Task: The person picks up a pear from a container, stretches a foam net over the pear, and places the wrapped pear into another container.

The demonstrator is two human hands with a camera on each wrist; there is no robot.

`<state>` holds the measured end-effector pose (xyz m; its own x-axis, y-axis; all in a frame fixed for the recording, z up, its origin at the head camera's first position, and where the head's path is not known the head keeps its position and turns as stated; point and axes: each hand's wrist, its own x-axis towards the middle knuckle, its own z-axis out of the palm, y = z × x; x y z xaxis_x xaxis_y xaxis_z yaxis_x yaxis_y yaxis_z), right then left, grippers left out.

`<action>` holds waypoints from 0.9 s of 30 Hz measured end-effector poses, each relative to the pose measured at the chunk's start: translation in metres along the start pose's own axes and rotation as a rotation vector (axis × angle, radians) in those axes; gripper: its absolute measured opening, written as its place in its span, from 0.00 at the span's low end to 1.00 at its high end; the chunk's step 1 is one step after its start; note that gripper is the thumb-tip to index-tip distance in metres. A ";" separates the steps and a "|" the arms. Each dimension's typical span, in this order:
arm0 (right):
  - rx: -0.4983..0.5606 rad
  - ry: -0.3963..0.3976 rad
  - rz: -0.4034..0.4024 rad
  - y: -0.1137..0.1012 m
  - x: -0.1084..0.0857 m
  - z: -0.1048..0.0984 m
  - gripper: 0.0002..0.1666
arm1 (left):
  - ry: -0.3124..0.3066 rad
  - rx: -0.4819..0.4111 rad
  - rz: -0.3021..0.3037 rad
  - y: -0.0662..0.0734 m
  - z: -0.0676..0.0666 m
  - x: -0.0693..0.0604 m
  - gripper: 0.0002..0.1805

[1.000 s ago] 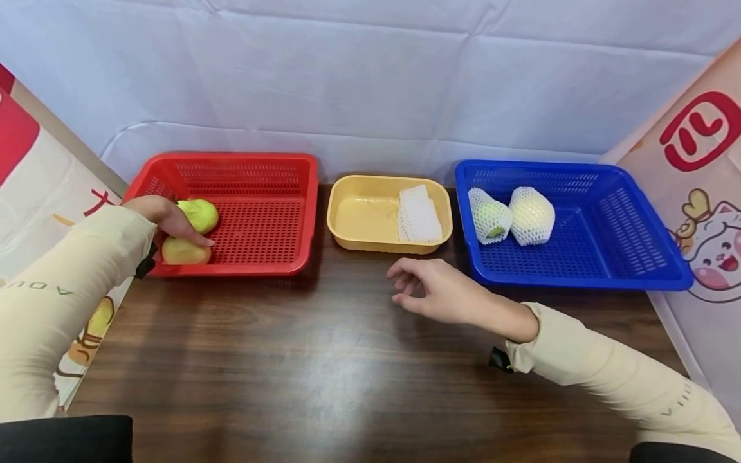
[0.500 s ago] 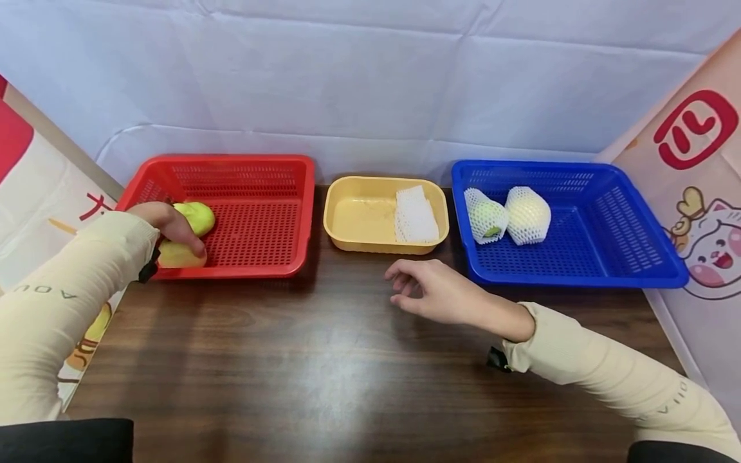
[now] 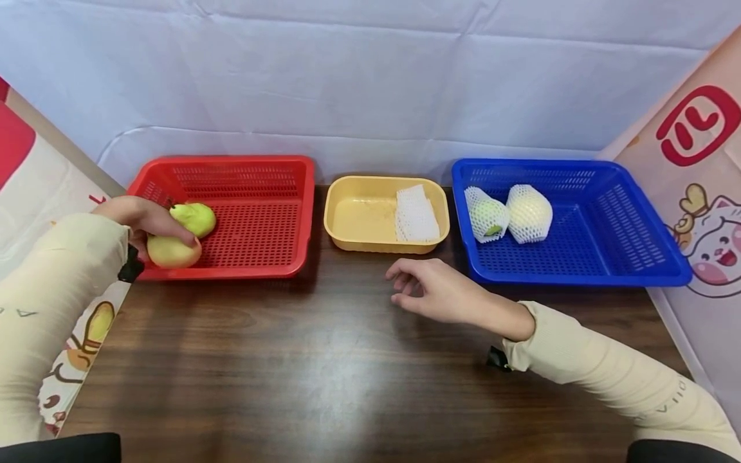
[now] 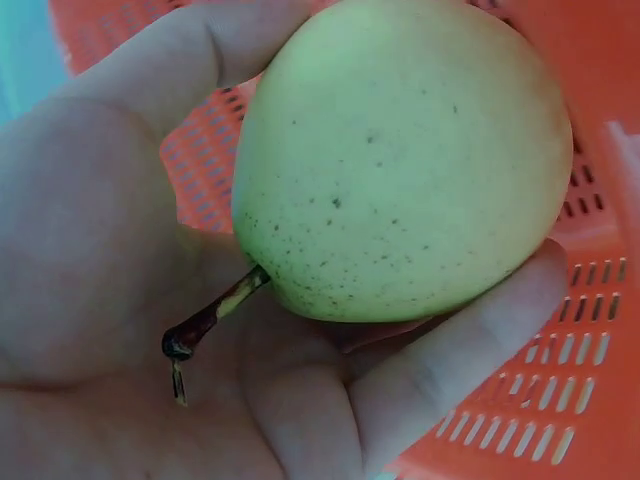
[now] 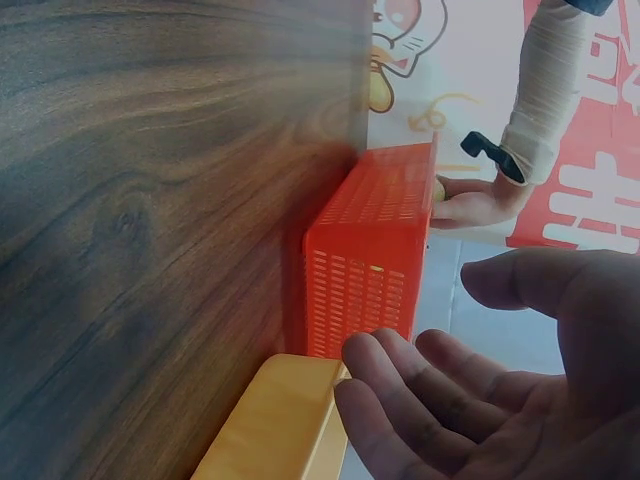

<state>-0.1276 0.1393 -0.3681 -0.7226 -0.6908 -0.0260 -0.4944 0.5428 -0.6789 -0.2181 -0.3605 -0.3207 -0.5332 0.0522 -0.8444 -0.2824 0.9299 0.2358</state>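
My left hand [image 3: 152,222] grips a yellow pear [image 3: 173,252] at the near left corner of the red basket [image 3: 260,269]. Close up in the left wrist view, thumb and fingers curve round the speckled pear [image 4: 400,170], its dark stem pointing into the palm. A greener pear [image 3: 197,218] lies just behind it in the basket. Over the table, in front of the yellow tray [image 3: 359,225], my right hand [image 3: 437,289] hovers with loosely bent fingers and holds nothing; the right wrist view shows its fingers [image 5: 440,400] apart from the thumb.
White foam nets [image 3: 417,214] lie in the yellow tray's right side. The blue basket [image 3: 602,244] at right holds a green fruit in a foam net [image 3: 487,215] and a pale fruit in a foam net [image 3: 529,215]. A white cloth [image 3: 347,77] hangs behind.
My left hand has shifted slightly left with the yellow pear, which now sits higher in its grip, and more of the greener pear shows. The right hand has stayed still.
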 end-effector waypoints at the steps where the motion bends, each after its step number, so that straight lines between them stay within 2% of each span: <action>1: 0.000 0.002 -0.001 0.000 0.000 0.000 0.15 | -0.026 0.008 0.002 -0.001 -0.005 0.001 0.30; 5: 0.002 0.005 -0.002 0.000 0.000 -0.001 0.16 | -0.076 -0.017 0.018 -0.008 -0.018 0.000 0.31; 9: 0.015 0.011 0.000 0.000 0.000 -0.003 0.16 | -0.055 -0.116 0.064 -0.009 -0.024 -0.006 0.31; 13: 0.040 0.010 0.008 0.000 0.001 -0.003 0.16 | -0.053 -0.224 0.125 -0.004 -0.028 -0.016 0.28; 19: 0.057 0.018 0.010 0.000 0.003 -0.001 0.15 | -0.025 -0.405 0.211 0.010 -0.024 -0.023 0.23; 22: 0.064 0.025 0.009 0.001 0.003 -0.001 0.15 | -0.012 -0.492 0.244 0.020 -0.019 -0.024 0.24; 27: 0.079 0.032 0.003 -0.001 0.003 -0.001 0.15 | -0.016 -0.576 0.293 0.043 -0.007 -0.028 0.28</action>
<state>-0.1298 0.1376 -0.3665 -0.7398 -0.6728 -0.0058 -0.4534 0.5049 -0.7345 -0.2206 -0.3243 -0.2832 -0.6426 0.2838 -0.7117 -0.5122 0.5318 0.6744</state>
